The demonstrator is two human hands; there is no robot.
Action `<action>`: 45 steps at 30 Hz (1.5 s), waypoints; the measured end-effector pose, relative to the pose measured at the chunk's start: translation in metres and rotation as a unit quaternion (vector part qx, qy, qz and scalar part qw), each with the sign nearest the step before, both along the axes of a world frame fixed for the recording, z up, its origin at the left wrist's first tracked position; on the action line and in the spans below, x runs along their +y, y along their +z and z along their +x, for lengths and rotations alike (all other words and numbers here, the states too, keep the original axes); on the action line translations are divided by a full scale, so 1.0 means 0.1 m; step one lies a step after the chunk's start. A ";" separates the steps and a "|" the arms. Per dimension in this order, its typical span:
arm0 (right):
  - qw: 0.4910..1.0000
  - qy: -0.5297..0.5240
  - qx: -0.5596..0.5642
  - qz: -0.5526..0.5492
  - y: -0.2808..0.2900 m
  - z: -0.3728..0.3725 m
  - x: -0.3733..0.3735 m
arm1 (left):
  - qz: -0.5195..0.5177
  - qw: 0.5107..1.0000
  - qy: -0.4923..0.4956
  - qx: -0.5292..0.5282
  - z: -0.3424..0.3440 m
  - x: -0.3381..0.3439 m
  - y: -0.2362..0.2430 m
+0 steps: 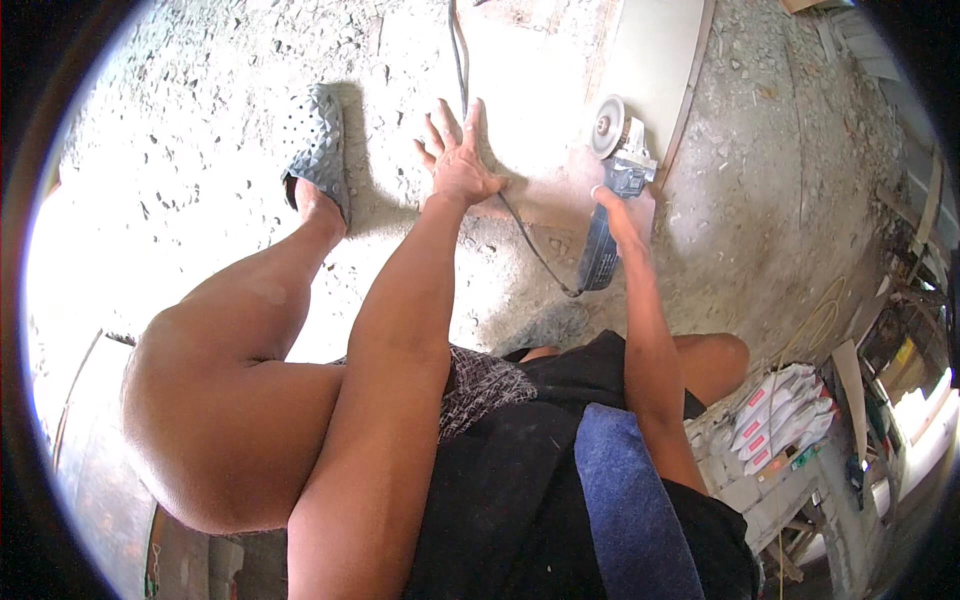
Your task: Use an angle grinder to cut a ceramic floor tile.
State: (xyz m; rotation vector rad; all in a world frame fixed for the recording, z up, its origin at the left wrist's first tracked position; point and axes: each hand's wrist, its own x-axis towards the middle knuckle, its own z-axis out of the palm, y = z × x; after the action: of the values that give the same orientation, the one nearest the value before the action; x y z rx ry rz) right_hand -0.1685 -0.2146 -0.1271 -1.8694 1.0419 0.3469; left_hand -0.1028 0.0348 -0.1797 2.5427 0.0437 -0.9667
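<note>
My left hand (457, 165) is spread with its fingers apart on a pale, dusty surface, lying over a black power cord (525, 230). My right hand (615, 215) is wrapped round the body of an angle grinder (600, 255), whose cutting disc (607, 128) points toward the top of the view. A long pale strip of board or tile (655, 45) lies just beyond the grinder. Whether the disc is spinning I cannot tell. My left foot, in a grey perforated clog (312, 120), rests on the ground to the left of my left hand.
Rough, dusty ground (745, 150) strewn with small stones surrounds me. At the lower right are stacked white bags (780, 420) with red labels, coiled cable and scrap boards (850, 380). Curved sheets (85, 430) lie at the lower left. A blue cloth (625, 490) hangs over my lap.
</note>
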 end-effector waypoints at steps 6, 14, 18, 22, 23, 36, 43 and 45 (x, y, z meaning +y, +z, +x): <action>1.000 -0.007 0.012 0.011 0.06 0.03 0.05 | 0.004 1.000 -0.005 0.007 0.01 0.01 0.01; 1.000 0.003 0.002 -0.005 0.03 0.04 0.02 | 0.006 1.000 0.003 0.008 0.02 -0.01 0.08; 1.000 0.004 0.008 -0.013 0.05 0.07 0.03 | 0.000 1.000 0.008 0.007 0.01 -0.01 0.09; 1.000 0.003 0.014 -0.010 0.05 0.11 0.02 | -0.007 1.000 0.001 -0.001 0.01 0.01 0.01; 1.000 0.004 0.005 -0.003 0.04 0.12 0.01 | -0.007 1.000 0.000 -0.002 0.00 0.01 0.00; 1.000 -0.001 -0.017 -0.010 0.04 0.20 0.04 | -0.015 1.000 0.014 -0.008 -0.04 0.03 -0.02; 1.000 -0.008 -0.015 0.003 0.02 0.25 -0.03 | -0.034 0.999 0.023 -0.011 -0.03 0.01 0.00; 1.000 -0.009 -0.021 -0.001 0.06 0.29 0.02 | -0.032 0.999 0.024 -0.014 -0.04 0.03 -0.01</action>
State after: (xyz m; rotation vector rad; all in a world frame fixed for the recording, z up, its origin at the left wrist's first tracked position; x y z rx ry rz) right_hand -0.1397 -0.2128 -0.1215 -1.8590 1.0307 0.2951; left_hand -0.1066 0.0379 -0.1806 2.4832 0.0651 -0.9004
